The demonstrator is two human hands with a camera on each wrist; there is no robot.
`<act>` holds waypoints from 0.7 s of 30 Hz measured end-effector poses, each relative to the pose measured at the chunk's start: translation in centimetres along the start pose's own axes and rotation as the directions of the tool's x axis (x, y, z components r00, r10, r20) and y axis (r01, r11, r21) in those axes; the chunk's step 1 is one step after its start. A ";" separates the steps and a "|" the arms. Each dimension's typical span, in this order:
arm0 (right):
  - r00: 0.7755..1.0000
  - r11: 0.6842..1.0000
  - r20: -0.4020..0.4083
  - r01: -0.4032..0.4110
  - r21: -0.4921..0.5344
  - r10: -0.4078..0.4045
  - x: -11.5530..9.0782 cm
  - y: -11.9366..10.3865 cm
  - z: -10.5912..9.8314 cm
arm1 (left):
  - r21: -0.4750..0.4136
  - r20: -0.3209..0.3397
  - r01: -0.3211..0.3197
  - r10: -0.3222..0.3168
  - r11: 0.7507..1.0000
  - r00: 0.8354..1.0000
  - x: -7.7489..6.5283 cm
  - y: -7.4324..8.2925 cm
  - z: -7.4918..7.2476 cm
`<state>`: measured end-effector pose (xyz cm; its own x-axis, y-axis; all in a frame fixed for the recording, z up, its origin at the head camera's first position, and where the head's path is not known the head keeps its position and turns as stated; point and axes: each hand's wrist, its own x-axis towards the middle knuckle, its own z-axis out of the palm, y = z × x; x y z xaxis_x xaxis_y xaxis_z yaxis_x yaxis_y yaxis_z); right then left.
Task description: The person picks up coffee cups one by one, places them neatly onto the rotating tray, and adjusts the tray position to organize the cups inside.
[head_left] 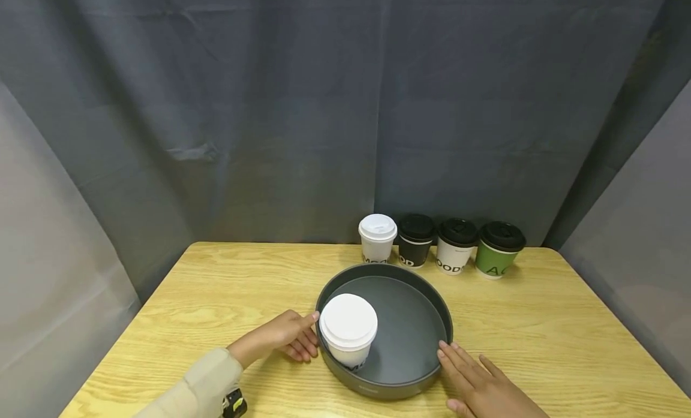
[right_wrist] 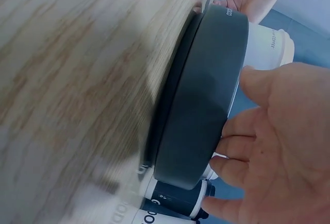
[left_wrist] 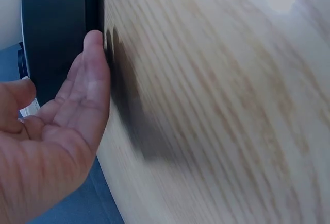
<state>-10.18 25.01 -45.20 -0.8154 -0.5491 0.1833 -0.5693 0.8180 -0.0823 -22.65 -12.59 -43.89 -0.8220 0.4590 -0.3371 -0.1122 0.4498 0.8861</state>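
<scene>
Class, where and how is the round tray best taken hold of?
Grip the tray by opposite edges of its raised wall, left hand from the left, right hand from the right. It is wide and round with no handle showing, and the white cup off-centre inside could tip a one-handed lift.

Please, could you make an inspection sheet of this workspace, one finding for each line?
Surface: wood-grain table.
Job's things: dark round tray; a white cup stands in its left part, lid on.
Clutter: behind the tray, a row of lidded cups: white-lidded cup, black cup, black-lidded white cup, green cup.
Grippers: left hand at tray's left side; right hand at its right.
Cables: nothing seen.
Surroundings: dark grey curtain behind.
</scene>
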 end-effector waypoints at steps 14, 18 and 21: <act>0.975 0.927 0.096 -0.219 0.303 0.199 2.0 2.0 -2.3 | -0.183 0.174 0.016 0.016 0.983 0.985 -4.0 -0.6 2.6; 0.973 0.928 0.039 -0.228 0.294 0.226 3.1 3.9 -2.3 | -0.272 0.241 0.036 0.032 0.962 0.970 -4.8 -0.5 4.1; 0.978 0.938 0.015 -0.203 0.280 0.208 3.7 5.1 -1.8 | -0.301 0.257 0.034 0.047 0.953 0.965 -4.8 -0.4 4.9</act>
<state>-15.92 27.41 -43.14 -0.9174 -0.3698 0.1474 -0.3975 0.8313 -0.3884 -15.94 -11.19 -44.18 -0.6555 0.6608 -0.3657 -0.3029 0.2135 0.9288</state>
